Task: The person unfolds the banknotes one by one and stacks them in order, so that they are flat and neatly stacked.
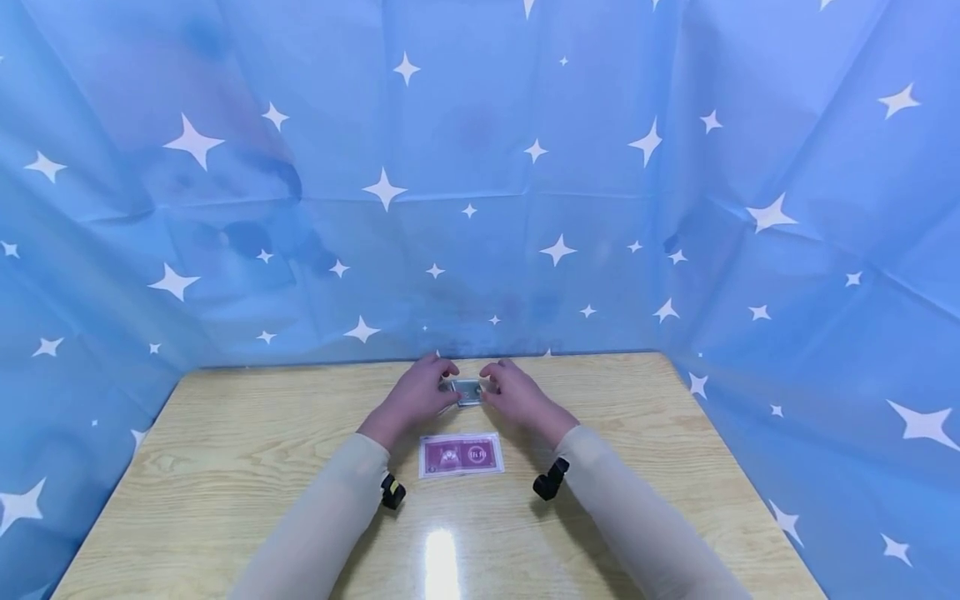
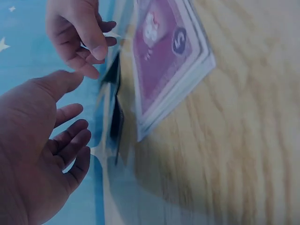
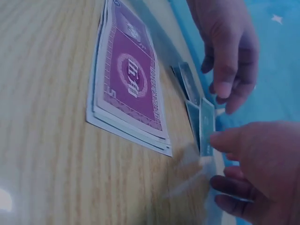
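At the table's far edge lie several small grey-green notes (image 1: pixel 468 392), with a hand on either side. In the right wrist view these green notes (image 3: pixel 206 126) look bent, with edges standing off the wood. My left hand (image 1: pixel 420 390) is at their left end, its fingers loosely bent and nothing gripped in the left wrist view. From the right, my right hand (image 1: pixel 521 396) reaches in; its thumb tip is at a note's edge, but contact is hard to tell. Nearer to me lies a neat stack of purple banknotes (image 1: pixel 461 455), untouched by either hand.
The pale wooden table (image 1: pixel 247 467) ends at the back against a blue curtain (image 1: pixel 480 275) with white stars. Black wrist cameras (image 1: pixel 551 479) sit at both cuffs. A bright light reflection shows on the table's front part.
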{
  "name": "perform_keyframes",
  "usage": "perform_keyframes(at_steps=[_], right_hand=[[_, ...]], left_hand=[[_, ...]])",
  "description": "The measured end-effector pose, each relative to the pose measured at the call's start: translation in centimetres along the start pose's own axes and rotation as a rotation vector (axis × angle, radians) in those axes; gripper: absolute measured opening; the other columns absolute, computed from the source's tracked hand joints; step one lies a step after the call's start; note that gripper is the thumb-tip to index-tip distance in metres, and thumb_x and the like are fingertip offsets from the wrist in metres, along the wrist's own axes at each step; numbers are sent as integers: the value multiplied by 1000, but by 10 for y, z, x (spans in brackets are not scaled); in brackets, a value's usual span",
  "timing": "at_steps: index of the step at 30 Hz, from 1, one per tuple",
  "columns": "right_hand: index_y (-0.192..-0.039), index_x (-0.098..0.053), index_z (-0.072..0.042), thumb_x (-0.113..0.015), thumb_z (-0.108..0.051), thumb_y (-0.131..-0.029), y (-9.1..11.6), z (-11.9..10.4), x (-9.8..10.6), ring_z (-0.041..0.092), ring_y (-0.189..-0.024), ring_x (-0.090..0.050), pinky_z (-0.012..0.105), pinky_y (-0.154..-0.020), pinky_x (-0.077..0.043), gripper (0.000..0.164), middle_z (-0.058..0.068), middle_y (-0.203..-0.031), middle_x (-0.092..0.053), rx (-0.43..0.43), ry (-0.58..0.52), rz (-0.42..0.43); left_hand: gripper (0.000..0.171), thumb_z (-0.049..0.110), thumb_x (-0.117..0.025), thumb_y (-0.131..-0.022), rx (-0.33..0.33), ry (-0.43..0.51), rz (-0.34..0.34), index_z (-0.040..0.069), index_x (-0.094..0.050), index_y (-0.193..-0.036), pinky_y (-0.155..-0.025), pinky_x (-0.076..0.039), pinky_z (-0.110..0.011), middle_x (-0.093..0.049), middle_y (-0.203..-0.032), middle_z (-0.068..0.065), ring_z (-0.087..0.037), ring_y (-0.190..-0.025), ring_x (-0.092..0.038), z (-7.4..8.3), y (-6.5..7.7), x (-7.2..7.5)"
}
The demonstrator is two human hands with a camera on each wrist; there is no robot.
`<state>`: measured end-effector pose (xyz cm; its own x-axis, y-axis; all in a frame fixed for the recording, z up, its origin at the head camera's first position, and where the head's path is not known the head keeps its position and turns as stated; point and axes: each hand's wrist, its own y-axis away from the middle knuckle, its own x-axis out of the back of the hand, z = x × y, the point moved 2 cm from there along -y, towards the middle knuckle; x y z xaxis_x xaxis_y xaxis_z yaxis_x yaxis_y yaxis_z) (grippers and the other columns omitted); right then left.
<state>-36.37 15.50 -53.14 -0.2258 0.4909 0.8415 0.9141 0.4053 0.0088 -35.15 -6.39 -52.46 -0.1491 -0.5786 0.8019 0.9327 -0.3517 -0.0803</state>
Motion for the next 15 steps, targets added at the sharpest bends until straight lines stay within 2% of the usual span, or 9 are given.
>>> perform_keyframes(at_steps=[3,7,11,15], right_hand=[[-152,-62,-4,-79,-21,-104,-3,-1,0,26,-111,-67,44,-98,-59,53,12,-131,-60,26,51,-47],[-153,-62,-2,-80,-21,-104,-3,-3,0,20,-100,-61,41,-92,-58,56,11,-127,-58,72,85,-87],[-151,-64,-1,-79,-19,-104,-4,-4,-1,18,-98,-57,38,-88,-56,53,11,-126,-56,100,83,-112],[-149,-64,0,-82,-16,-102,-4,-4,-1,19,-99,-58,38,-91,-57,53,11,-124,-56,94,52,-106]], left_hand=[[53,39,-84,-100,16,-43,-32,9,-70,-141,-115,-51,-50,-58,-152,-18,-35,-136,-62,-5,-6,-5],[55,41,-85,-99,15,-76,-53,9,-71,-141,-122,-44,-53,-50,-164,-23,-41,-152,-48,-10,-9,-11],[49,36,-86,-98,-9,-105,-44,6,-73,-135,-118,-48,-52,-61,-145,-19,-41,-149,-50,-8,-8,-13],[45,32,-88,-96,-22,-119,-30,6,-74,-130,-114,-51,-50,-62,-126,-11,-39,-143,-53,-7,-8,-14]])
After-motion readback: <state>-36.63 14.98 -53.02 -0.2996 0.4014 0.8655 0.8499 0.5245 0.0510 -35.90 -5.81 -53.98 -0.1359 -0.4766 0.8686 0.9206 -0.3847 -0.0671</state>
